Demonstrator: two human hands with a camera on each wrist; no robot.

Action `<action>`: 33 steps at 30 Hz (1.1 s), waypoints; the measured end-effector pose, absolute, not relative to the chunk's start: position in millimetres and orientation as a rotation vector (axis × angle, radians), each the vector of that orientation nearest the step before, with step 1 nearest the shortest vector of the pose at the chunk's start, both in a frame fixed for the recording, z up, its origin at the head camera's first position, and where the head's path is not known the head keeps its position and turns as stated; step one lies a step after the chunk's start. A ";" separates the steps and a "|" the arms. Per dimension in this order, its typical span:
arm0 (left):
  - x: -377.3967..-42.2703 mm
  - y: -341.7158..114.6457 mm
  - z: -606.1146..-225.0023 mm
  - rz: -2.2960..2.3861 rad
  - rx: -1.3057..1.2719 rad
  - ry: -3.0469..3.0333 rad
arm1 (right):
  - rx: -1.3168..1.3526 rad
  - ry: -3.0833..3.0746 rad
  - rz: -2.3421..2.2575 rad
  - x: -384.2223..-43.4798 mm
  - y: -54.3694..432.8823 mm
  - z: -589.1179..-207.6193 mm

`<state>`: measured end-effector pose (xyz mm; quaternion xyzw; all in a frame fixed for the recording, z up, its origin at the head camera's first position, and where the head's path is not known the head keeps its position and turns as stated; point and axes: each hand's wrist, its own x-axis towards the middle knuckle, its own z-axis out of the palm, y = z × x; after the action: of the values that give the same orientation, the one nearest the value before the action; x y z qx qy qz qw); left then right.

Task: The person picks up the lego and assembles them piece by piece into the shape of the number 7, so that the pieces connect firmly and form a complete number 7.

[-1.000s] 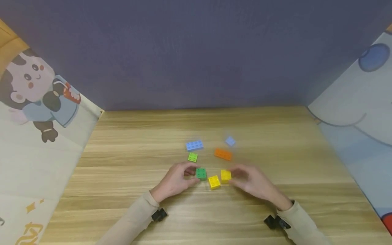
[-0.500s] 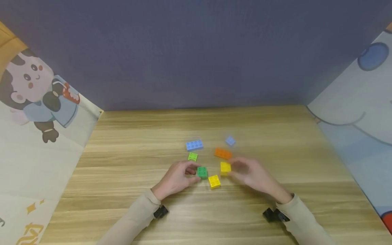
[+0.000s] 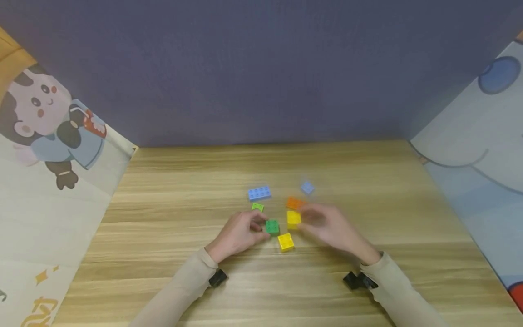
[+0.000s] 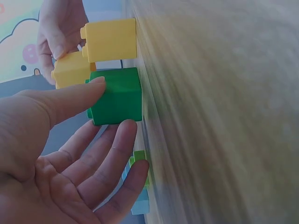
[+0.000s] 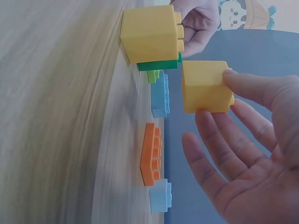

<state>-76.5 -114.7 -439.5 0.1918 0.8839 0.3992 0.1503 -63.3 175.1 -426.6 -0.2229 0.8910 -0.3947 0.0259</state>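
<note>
My left hand (image 3: 241, 232) pinches a green building block (image 4: 117, 98) between thumb and fingers; in the left wrist view the block's base meets the tabletop. A yellow block (image 5: 205, 87) is pinched in my right hand (image 3: 333, 227), held above the table as the right wrist view shows. The second yellow block (image 3: 286, 242) stands on the table, just in front of the green one and between the two hands. Behind my left fingers lies a light green block (image 3: 258, 207), partly covered by them. An orange block (image 3: 296, 203) sits behind the raised yellow block, its right end hidden by my right hand.
Farther back on the wooden table (image 3: 184, 181) lie a long blue block (image 3: 259, 193) and a small light blue block (image 3: 307, 187). A dark panel (image 3: 261, 72) stands along the back edge, with printed walls on both sides.
My right hand has lifted the yellow block and carried it back and to the left. The left hand has shifted the green block slightly right and back.
</note>
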 end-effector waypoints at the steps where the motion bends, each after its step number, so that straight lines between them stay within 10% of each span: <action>1: -76.7 -114.7 -439.4 1.141 0.549 2.540 | -0.686 2.741 -1.235 -63.6 174.1 -426.2; 33: -76.5 -116.5 -439.6 1.123 0.561 2.551 | -0.653 2.682 -1.330 -63.9 156.0 -429.8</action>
<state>-76.5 -116.5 -439.6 0.1952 0.8872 0.3907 0.1485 -63.9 156.0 -429.8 -0.2129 0.8747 -0.4337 0.0386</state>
